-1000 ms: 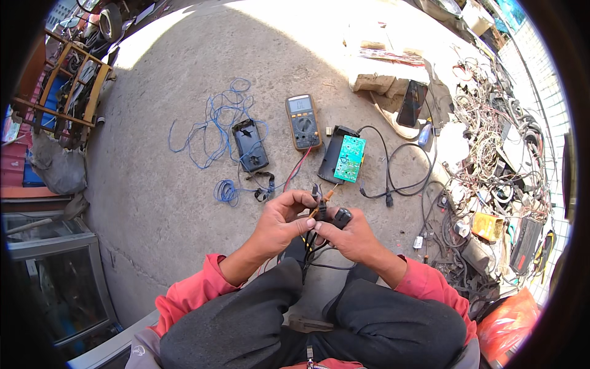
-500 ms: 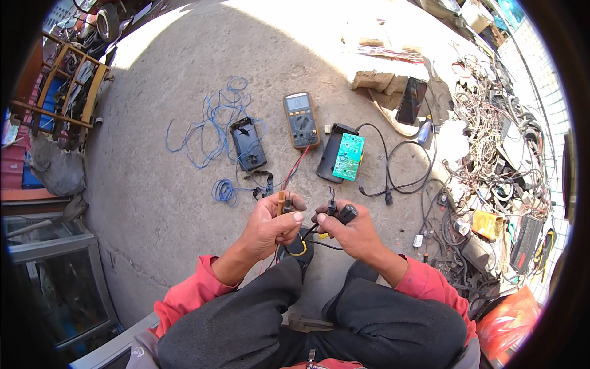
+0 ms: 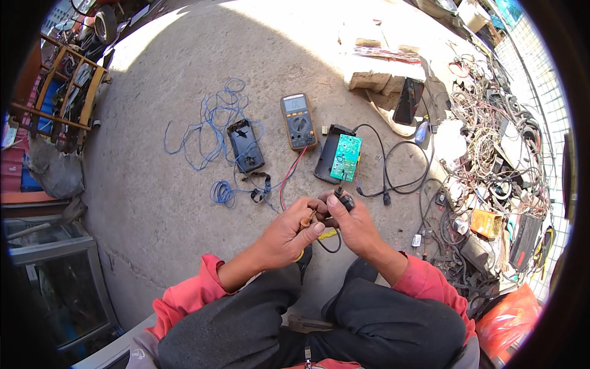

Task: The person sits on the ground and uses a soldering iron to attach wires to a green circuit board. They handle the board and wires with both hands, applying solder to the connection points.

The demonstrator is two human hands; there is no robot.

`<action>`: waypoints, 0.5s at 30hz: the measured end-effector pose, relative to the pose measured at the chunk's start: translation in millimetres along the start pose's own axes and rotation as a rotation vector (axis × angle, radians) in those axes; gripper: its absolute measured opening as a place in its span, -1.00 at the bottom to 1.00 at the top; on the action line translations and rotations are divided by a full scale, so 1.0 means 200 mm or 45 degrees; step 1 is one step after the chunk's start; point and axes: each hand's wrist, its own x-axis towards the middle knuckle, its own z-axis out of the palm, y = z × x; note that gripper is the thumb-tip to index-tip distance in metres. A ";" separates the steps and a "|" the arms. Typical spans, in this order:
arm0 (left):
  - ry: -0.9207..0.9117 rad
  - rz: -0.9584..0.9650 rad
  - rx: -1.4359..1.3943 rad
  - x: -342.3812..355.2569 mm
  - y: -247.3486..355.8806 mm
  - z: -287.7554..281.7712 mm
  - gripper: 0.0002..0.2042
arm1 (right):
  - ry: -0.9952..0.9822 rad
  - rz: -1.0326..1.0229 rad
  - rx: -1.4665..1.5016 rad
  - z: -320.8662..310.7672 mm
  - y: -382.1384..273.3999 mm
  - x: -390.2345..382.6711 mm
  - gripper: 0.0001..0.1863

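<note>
Closer together than half a second ago, the bare left hand (image 3: 284, 235) and the bare right hand (image 3: 356, 229) now meet near the fingertips; the tan, stick-shaped test probe (image 3: 305, 222), upright before, now slants toward one o'clock.

Dark grey trousers (image 3: 230, 313) lie nearest; coral-red sleeves (image 3: 186, 296) show at eight and four o'clock from the hands; the left grip is closed around the probe, between thumb and fingers; the right grip clasps a black, stubby plug (image 3: 348, 202), whose end juts past the fingers; a thin black cable (image 3: 332, 251) loops just beneath, at six o'clock.

Beyond, at half past twelve, a green, rectangular circuit board (image 3: 346, 158) lies on a black, boxy casing (image 3: 324, 157); at ten, a coil of thin blue wire (image 3: 222, 192) rests on the grey concrete floor (image 3: 147, 209), near a black, oblong case (image 3: 246, 150); at two, a black power cord (image 3: 386, 198) curls; at half past eleven lies a brown-edged, dark-faced digital multimeter (image 3: 299, 123), with a red lead (image 3: 295, 165) running from its near end; farther out, toward half past two, sprawls a heap of tangled cables (image 3: 491, 147).
</note>
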 end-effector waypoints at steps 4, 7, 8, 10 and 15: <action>-0.080 0.121 0.387 0.02 0.02 -0.01 -0.72 | -0.028 -0.058 -0.189 0.01 -0.01 -0.01 -0.56; -0.041 0.188 0.414 0.03 0.00 0.03 -0.70 | -0.017 -0.066 -0.262 0.02 0.01 -0.01 -0.50; -0.044 0.181 0.404 0.04 0.00 0.03 -0.69 | -0.028 -0.058 -0.271 0.02 0.02 -0.01 -0.48; -0.047 0.185 0.423 0.04 0.00 0.03 -0.69 | -0.058 -0.044 -0.294 0.02 0.01 -0.01 -0.45; 0.020 0.134 0.311 0.02 -0.02 0.03 -0.76 | -0.071 -0.060 -0.379 0.03 -0.03 -0.02 -0.41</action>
